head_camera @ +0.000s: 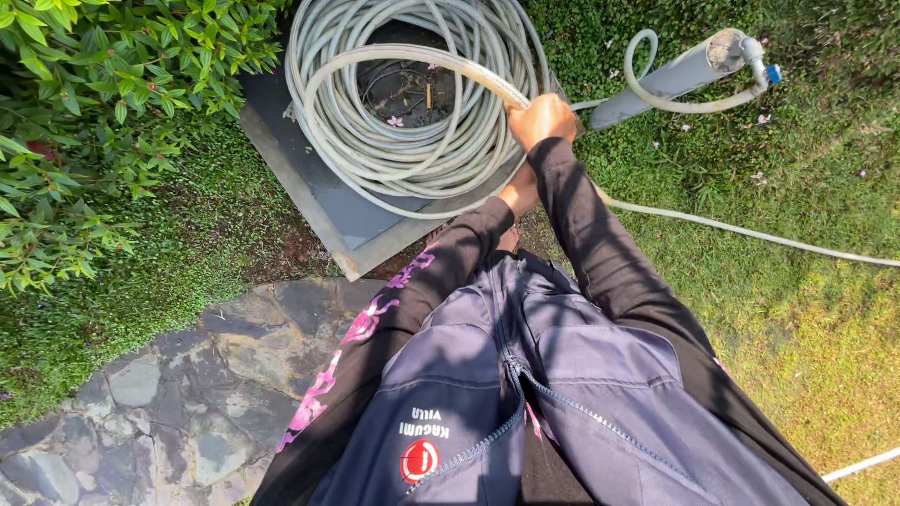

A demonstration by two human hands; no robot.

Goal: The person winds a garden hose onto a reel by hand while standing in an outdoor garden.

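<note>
Head view, looking straight down the person's own front: dark zipped vest and black long sleeves, the left one printed in pink.

Lawn (806,309): fills the right side, deep green up top and yellower low down, scattered with small fallen petals.

Shrub (84,122): leafy, bright green, filling the upper left corner.

Stone paving (178,403): irregular grey slabs at lower left, bordered by low ground cover.

Grey slab (323,201): flat, square-cornered, set at an angle beside the shrub; it carries the coil.

Hose (394,141): pale grey, wound in many loops on the slab, with dark ground and a few petals showing through the open middle. One loop rises above the rest and arcs across to the right hand. A single run leaves the coil and trails right over the lawn to the frame edge.

Grey post (675,80): a tilted cylinder on the grass at upper right, with a short hose loop at its tip and a small blue fitting.

Right hand (542,119): closed in a fist around the raised loop of hose at the coil's right rim.

Left hand (517,192): mostly hidden under the right forearm, only the wrist shows; cannot tell its grip.
</note>
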